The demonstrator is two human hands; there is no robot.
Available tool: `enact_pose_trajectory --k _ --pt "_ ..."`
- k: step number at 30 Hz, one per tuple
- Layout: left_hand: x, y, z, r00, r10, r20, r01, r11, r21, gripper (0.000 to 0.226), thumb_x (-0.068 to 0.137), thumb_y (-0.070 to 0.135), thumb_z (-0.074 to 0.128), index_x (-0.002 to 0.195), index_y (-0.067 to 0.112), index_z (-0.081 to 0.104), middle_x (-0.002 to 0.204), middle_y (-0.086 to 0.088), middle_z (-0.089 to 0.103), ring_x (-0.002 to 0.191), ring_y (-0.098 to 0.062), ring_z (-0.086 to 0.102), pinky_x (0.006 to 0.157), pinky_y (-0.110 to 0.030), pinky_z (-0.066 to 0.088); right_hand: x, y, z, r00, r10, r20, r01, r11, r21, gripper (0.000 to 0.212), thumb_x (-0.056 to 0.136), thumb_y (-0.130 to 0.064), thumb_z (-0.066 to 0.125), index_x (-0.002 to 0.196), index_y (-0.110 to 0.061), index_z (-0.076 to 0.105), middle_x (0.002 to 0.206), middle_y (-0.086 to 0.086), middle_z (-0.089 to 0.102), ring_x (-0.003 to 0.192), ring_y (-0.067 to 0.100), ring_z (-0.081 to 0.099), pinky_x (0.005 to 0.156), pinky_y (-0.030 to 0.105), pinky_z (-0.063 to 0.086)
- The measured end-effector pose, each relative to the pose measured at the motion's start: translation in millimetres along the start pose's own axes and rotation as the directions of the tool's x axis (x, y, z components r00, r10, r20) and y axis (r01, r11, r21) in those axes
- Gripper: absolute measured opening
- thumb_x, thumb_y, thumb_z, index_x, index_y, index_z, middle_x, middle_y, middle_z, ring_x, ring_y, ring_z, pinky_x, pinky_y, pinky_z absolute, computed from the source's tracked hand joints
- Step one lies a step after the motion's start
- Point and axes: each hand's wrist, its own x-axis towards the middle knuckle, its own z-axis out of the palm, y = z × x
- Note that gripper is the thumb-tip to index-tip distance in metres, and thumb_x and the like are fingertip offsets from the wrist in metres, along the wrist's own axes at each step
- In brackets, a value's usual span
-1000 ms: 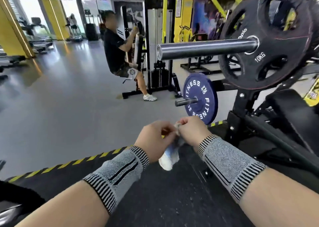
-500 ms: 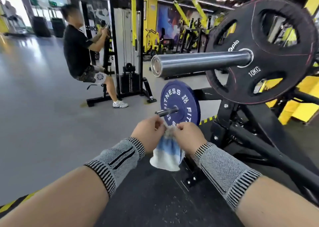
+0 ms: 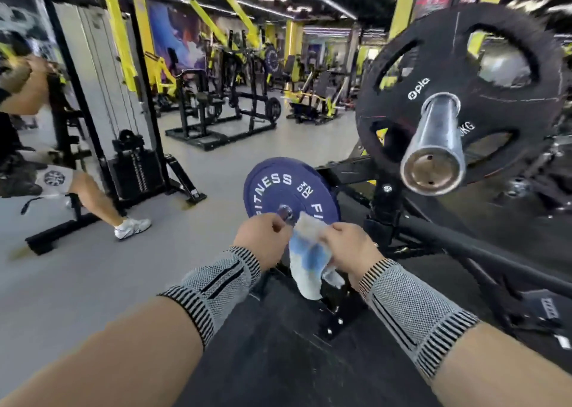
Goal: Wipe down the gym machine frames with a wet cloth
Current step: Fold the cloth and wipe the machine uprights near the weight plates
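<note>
In the head view, both hands are out in front at waist height. The right hand (image 3: 349, 245) pinches the upper edge of the cloth (image 3: 306, 267), fingers curled into it, and the cloth hangs down limp, white with blue patches, in front of the blue plate (image 3: 289, 190). The left hand (image 3: 263, 242) sits just beside the cloth's top corner with its fingers curled; whether it is gripping the corner or only near it cannot be told. No wiping is under way: the cloth touches no frame, so this reads as readying or refolding it. The nearest black frame (image 3: 458, 242) runs to the right, below the black plate (image 3: 464, 97) and the steel bar (image 3: 433, 162). The next move probably calls for bunching the cloth into one palm and pressing it along that tube.
</note>
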Motion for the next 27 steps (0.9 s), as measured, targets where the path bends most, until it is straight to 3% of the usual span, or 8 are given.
enact_pose_trajectory --k 4,6,8,11,14,19,22,27 --pt "37 -8 -5 0.938 0.175 0.298 -0.132 0.978 -0.159 0.017 0.086 0.035 0.059 0.099 0.029 0.07 0.097 0.012 0.069 0.095 -0.009 0.063 0.089 -0.027 0.049 13 -23 16 0.996 0.022 -0.081 -0.016 0.997 0.076 0.037 0.094 -0.022 0.048 0.057 -0.019 0.046 0.059 0.001 0.045 0.062 0.019 0.044 0.064 0.034 0.041" --pt "56 -5 -5 0.897 0.239 0.372 -0.168 0.962 -0.214 0.024 0.091 0.03 0.057 0.112 0.026 0.067 0.103 0.015 0.067 0.093 0.0 0.061 0.082 -0.017 0.046 27 -27 20 0.987 0.023 -0.156 0.002 0.987 0.159 0.04 0.092 -0.022 0.052 0.055 -0.015 0.041 0.057 0.005 0.037 0.059 0.02 0.036 0.06 0.035 0.033" --pt "79 -5 -4 0.843 0.317 0.436 -0.231 0.943 -0.238 0.014 0.092 0.025 0.056 0.101 0.024 0.066 0.086 0.017 0.065 0.075 0.004 0.056 0.069 -0.014 0.044 44 -26 24 0.975 0.029 -0.221 0.012 0.983 0.184 0.031 0.086 -0.016 0.053 0.058 -0.007 0.043 0.06 0.008 0.035 0.061 0.019 0.034 0.06 0.036 0.031" --pt "114 -7 2 0.817 0.397 0.417 -0.342 0.917 -0.204 0.014 0.092 0.021 0.056 0.092 0.01 0.065 0.07 0.005 0.056 0.065 -0.009 0.048 0.063 -0.024 0.039 75 -25 32 0.959 0.013 -0.282 0.04 0.983 0.179 0.009 0.079 -0.01 0.055 0.072 -0.006 0.061 0.066 0.008 0.057 0.062 0.019 0.049 0.061 0.034 0.043" --pt "148 -14 7 0.84 0.382 0.385 -0.345 0.924 -0.164 0.007 0.093 0.018 0.053 0.093 0.016 0.06 0.072 0.007 0.057 0.066 -0.009 0.05 0.058 -0.02 0.037 104 -24 43 0.936 0.068 -0.347 0.023 0.968 0.251 0.019 0.081 -0.011 0.063 0.097 -0.022 0.064 0.091 -0.002 0.067 0.082 0.011 0.061 0.076 0.028 0.051" --pt "218 -20 3 0.841 0.399 0.364 -0.347 0.916 -0.202 0.011 0.09 0.013 0.056 0.099 0.014 0.061 0.09 0.0 0.066 0.086 -0.019 0.06 0.078 -0.028 0.046 164 -31 59 0.955 0.199 -0.222 -0.121 0.939 0.322 0.008 0.084 -0.022 0.062 0.092 -0.023 0.062 0.081 0.001 0.063 0.072 0.017 0.057 0.069 0.034 0.048" --pt "261 -24 13 0.791 0.456 0.409 -0.414 0.89 -0.193 0.013 0.089 0.011 0.058 0.099 0.013 0.065 0.087 -0.001 0.067 0.081 -0.017 0.059 0.069 -0.021 0.039 193 -32 67 0.93 0.264 -0.258 -0.163 0.921 0.354 0.008 0.086 -0.016 0.059 0.09 -0.012 0.063 0.073 0.006 0.062 0.066 0.018 0.055 0.067 0.034 0.048" --pt "342 -31 41 0.646 0.573 0.505 -0.534 0.811 -0.238 0.018 0.09 0.015 0.057 0.105 0.012 0.067 0.096 -0.003 0.068 0.09 -0.02 0.061 0.082 -0.031 0.045 247 -28 85 0.836 0.363 -0.412 -0.152 0.874 0.461 0.012 0.084 -0.008 0.062 0.093 -0.002 0.065 0.07 0.007 0.06 0.057 0.012 0.052 0.06 0.029 0.047"
